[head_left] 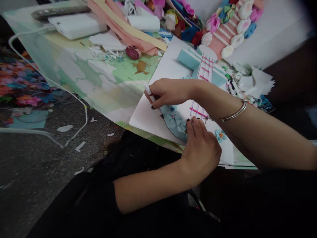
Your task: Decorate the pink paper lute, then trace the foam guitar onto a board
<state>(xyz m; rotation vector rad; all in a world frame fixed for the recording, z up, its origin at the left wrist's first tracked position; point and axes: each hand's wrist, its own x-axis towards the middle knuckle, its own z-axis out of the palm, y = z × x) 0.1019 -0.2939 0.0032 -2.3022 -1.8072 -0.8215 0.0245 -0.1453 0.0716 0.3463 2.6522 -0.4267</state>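
My right hand (pixel 170 92) is closed round a white stick-shaped tool (pixel 150 93), its tip down at the left edge of a patch of small blue paper flowers (pixel 174 121). The flowers belong to a guitar-shaped paper piece with pink strings (pixel 204 71) glued on a white card (pixel 148 112). My left hand (pixel 200 145) rests on the card just right of the blue patch, fingers together and pressing down on the paper. A silver bangle (pixel 235 114) circles my right wrist.
The card lies on a green patterned sheet (pixel 99 76) on a low table. Paper flowers, pink and cream strips (pixel 133 29), a white box (pixel 76 24) and scraps crowd the far side. A white cable (pixel 49 82) runs over the floor at left.
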